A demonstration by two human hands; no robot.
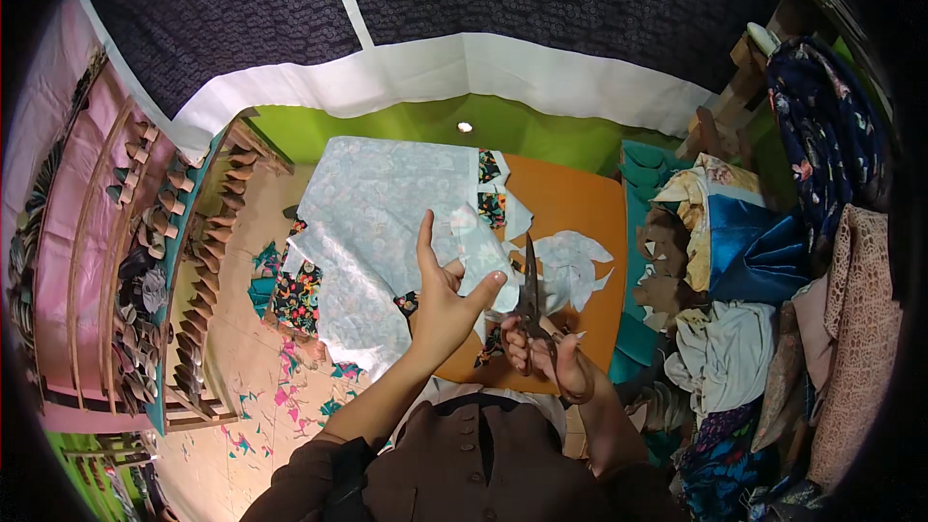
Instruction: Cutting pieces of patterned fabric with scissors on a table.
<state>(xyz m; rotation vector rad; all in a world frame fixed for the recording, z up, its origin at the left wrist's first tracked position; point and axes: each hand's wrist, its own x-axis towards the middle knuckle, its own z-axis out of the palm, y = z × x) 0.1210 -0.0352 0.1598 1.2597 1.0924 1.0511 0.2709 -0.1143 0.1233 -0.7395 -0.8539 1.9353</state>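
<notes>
My left hand (447, 307) is over the cloth with its index finger stretched out and its thumb spread away. A small pale cloth piece (486, 253) with a faint pattern is right beside its fingers and thumb; whether the curled fingers touch it, I cannot tell. In my right hand (553, 360) is a pair of dark metal scissors (529, 295), blades pointing away from me. A large pale cloth (377, 188) covers the left of the orange tabletop (575, 193). Its other side, dark with bright flowers (298, 298), shows at the edges. White scraps (572, 266) lie beyond the scissors.
Wooden racks of shoe forms (198, 280) stand on the left. Colourful snippets (290, 377) litter the tiled floor. Piled fabrics (725, 329) and a lace cloth (855, 329) are on the right. A dark patterned curtain (551, 0) hangs at the back before a green wall (387, 121).
</notes>
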